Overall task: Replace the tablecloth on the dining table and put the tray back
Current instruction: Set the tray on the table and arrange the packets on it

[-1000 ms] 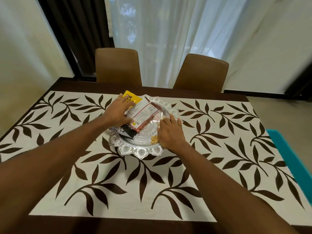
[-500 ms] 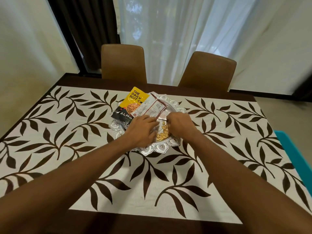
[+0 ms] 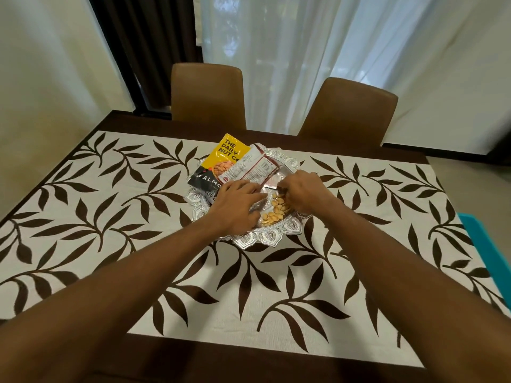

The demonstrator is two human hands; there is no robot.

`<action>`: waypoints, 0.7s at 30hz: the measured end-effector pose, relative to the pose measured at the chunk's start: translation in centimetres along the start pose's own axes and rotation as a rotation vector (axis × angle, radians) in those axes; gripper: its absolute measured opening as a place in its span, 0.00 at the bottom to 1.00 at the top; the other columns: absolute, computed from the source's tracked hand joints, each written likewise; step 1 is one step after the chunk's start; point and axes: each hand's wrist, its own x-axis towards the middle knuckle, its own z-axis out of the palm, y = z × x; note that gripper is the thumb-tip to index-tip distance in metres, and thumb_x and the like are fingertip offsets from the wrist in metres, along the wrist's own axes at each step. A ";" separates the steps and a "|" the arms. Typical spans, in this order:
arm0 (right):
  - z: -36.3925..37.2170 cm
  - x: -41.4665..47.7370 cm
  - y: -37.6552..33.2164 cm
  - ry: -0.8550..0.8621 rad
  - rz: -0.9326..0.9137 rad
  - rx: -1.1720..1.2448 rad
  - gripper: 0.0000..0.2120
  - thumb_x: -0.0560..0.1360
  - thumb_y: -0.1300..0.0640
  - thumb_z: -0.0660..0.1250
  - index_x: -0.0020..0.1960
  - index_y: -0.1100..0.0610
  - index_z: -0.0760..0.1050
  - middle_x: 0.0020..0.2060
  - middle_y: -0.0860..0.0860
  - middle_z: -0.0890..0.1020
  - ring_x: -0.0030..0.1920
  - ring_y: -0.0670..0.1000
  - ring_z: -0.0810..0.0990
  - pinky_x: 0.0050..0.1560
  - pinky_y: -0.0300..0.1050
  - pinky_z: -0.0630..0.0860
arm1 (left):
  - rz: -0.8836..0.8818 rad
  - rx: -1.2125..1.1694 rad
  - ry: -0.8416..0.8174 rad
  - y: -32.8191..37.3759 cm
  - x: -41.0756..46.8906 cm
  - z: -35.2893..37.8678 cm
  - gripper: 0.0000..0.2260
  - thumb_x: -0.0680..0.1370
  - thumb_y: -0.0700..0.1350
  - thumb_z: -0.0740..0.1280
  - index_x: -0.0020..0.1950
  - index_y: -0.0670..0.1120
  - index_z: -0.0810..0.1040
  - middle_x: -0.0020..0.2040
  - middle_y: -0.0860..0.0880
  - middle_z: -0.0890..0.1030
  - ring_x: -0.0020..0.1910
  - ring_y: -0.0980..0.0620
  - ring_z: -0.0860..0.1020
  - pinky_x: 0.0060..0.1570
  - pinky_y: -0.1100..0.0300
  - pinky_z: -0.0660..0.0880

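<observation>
A white tablecloth (image 3: 132,244) with brown leaf print covers the dark dining table (image 3: 249,366). On it, at the centre, sits an ornate silver tray (image 3: 266,236). The tray holds a yellow and black almond packet (image 3: 225,158), a clear packet with red edges (image 3: 255,167) and several loose nuts (image 3: 276,211). My left hand (image 3: 235,207) lies over the tray's near left part, fingers stretched toward the clear packet's near edge. My right hand (image 3: 304,192) is over the tray's right side, its fingers curled down onto the clear packet's near corner, just above the nuts.
Two brown chairs (image 3: 208,95) (image 3: 348,111) stand at the table's far side, before sheer white curtains (image 3: 304,51). A teal object (image 3: 486,244) shows at the right edge of the view. Dark table wood borders the cloth on all sides.
My left hand left the yellow packet at the tray's left and came to the tray's near middle. My right hand shifted from the tray's near rim to the clear packet's corner.
</observation>
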 end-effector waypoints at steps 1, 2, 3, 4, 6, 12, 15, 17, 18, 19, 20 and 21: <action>0.1 -0.3 0.0 -0.008 -0.003 -0.008 0.11 0.81 0.52 0.63 0.57 0.52 0.82 0.50 0.52 0.83 0.50 0.53 0.79 0.51 0.50 0.76 | -0.004 -0.011 -0.003 0.0 0.0 0.0 0.20 0.79 0.54 0.62 0.71 0.55 0.74 0.74 0.53 0.69 0.75 0.50 0.60 0.73 0.47 0.53; 0.2 -0.6 0.0 -0.013 -0.007 -0.004 0.11 0.80 0.53 0.63 0.56 0.53 0.83 0.49 0.52 0.84 0.48 0.53 0.80 0.51 0.50 0.77 | -0.004 -0.016 -0.008 0.0 0.0 0.0 0.20 0.79 0.54 0.62 0.71 0.55 0.75 0.74 0.53 0.69 0.75 0.50 0.60 0.73 0.47 0.53; 0.2 -0.9 0.0 -0.016 -0.015 0.002 0.12 0.80 0.53 0.63 0.56 0.53 0.83 0.49 0.52 0.84 0.48 0.53 0.80 0.51 0.50 0.78 | -0.001 -0.020 -0.014 0.0 0.0 -0.1 0.19 0.79 0.53 0.62 0.70 0.55 0.75 0.74 0.53 0.69 0.75 0.50 0.60 0.73 0.46 0.53; 0.2 -1.2 0.0 -0.021 -0.031 0.004 0.12 0.80 0.54 0.63 0.56 0.53 0.84 0.49 0.52 0.84 0.48 0.53 0.81 0.51 0.51 0.79 | 0.004 -0.024 -0.019 -0.1 -0.1 -0.1 0.19 0.78 0.53 0.63 0.70 0.55 0.76 0.74 0.53 0.69 0.75 0.50 0.60 0.73 0.46 0.52; 0.2 -1.6 0.2 -0.027 -0.066 0.010 0.12 0.80 0.54 0.63 0.57 0.53 0.84 0.50 0.52 0.84 0.49 0.53 0.81 0.51 0.53 0.80 | 0.027 -0.029 -0.028 -0.4 -0.1 -0.3 0.20 0.78 0.53 0.63 0.70 0.55 0.76 0.75 0.53 0.69 0.76 0.49 0.60 0.74 0.46 0.52; -1.0 -1.7 0.6 -0.013 0.048 0.305 0.18 0.79 0.64 0.62 0.66 0.57 0.80 0.61 0.54 0.83 0.60 0.54 0.80 0.60 0.50 0.77 | 0.134 -0.030 -0.030 -1.5 -0.1 -1.2 0.17 0.78 0.52 0.64 0.67 0.52 0.78 0.73 0.53 0.72 0.74 0.50 0.64 0.72 0.49 0.56; -0.6 -1.6 0.0 0.026 0.041 0.309 0.17 0.80 0.61 0.65 0.67 0.56 0.79 0.63 0.54 0.81 0.62 0.55 0.78 0.60 0.51 0.75 | 0.188 -0.047 -0.028 -1.6 -0.2 -2.2 0.20 0.76 0.50 0.62 0.65 0.48 0.80 0.71 0.49 0.76 0.73 0.48 0.68 0.71 0.51 0.59; 0.0 -2.0 -0.7 -0.027 -0.019 0.194 0.14 0.81 0.57 0.64 0.65 0.53 0.80 0.60 0.52 0.80 0.60 0.55 0.78 0.57 0.53 0.75 | 0.223 -0.016 -0.022 -1.5 -0.4 -2.7 0.21 0.75 0.50 0.63 0.66 0.46 0.79 0.69 0.47 0.77 0.72 0.46 0.69 0.72 0.50 0.62; 0.2 -2.3 -1.0 -0.045 -0.049 0.118 0.14 0.81 0.55 0.62 0.64 0.51 0.80 0.60 0.51 0.79 0.59 0.54 0.78 0.57 0.54 0.73 | 0.255 0.028 -0.012 -1.4 -0.4 -2.8 0.20 0.76 0.49 0.65 0.66 0.45 0.79 0.69 0.46 0.78 0.72 0.45 0.70 0.71 0.48 0.64; 0.4 -2.7 -1.1 -0.052 -0.069 0.069 0.15 0.81 0.54 0.61 0.65 0.50 0.80 0.60 0.50 0.78 0.60 0.54 0.77 0.58 0.55 0.72 | 0.287 0.078 0.000 -1.2 -0.3 -2.8 0.19 0.76 0.46 0.67 0.66 0.44 0.80 0.68 0.45 0.78 0.71 0.44 0.71 0.71 0.47 0.66; 0.5 -2.9 -1.3 -0.050 -0.080 0.067 0.16 0.82 0.54 0.61 0.66 0.50 0.79 0.61 0.50 0.78 0.60 0.53 0.77 0.59 0.55 0.72 | 0.300 0.110 0.007 -0.9 -0.2 -2.8 0.19 0.75 0.44 0.68 0.66 0.44 0.79 0.68 0.45 0.78 0.70 0.44 0.72 0.69 0.47 0.68; 0.4 -3.2 -1.2 -0.047 -0.077 0.097 0.16 0.82 0.54 0.61 0.67 0.50 0.79 0.61 0.51 0.79 0.60 0.53 0.77 0.60 0.56 0.73 | 0.298 0.115 0.009 -0.3 0.0 -2.9 0.20 0.75 0.41 0.69 0.67 0.44 0.79 0.69 0.44 0.77 0.70 0.44 0.72 0.68 0.48 0.69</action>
